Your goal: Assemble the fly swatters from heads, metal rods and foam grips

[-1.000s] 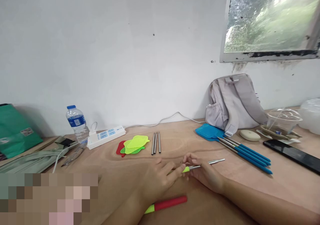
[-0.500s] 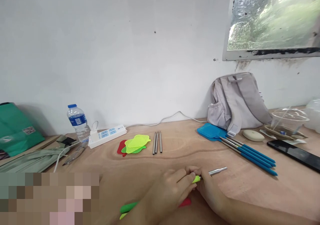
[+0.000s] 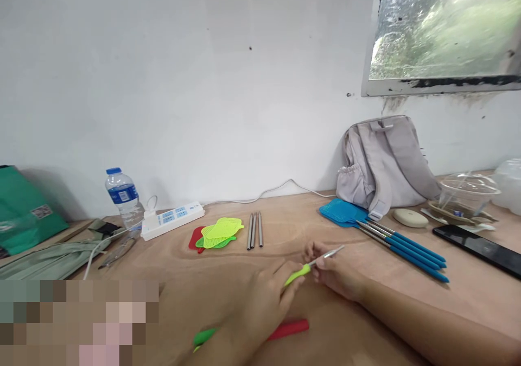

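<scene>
My left hand (image 3: 264, 303) grips a yellow-green fly swatter handle (image 3: 300, 275). A thin silver metal rod (image 3: 332, 252) sticks out of its far end, and the fingers of my right hand (image 3: 336, 273) pinch that rod. Under and beside my left forearm lie a red handle (image 3: 291, 329) and a green handle (image 3: 204, 336); another yellow-green piece barely shows there. Farther back rest several mesh swatter heads, with a yellow-green head (image 3: 226, 228) over a green one and a red head (image 3: 196, 239). Beside them lie three metal rods (image 3: 253, 233).
Blue fly swatters (image 3: 415, 249) lie at the right, by a black phone (image 3: 480, 246), a pale oval case (image 3: 410, 218) and a plastic cup (image 3: 468, 189). A grey backpack (image 3: 382, 159) leans on the wall. At the left stand a power strip (image 3: 175, 221) and a water bottle (image 3: 123, 193).
My hands have drawn slightly apart, the right one opening up from around the joint and moving up. The handle and rod now show more, tilted upward to the right.
</scene>
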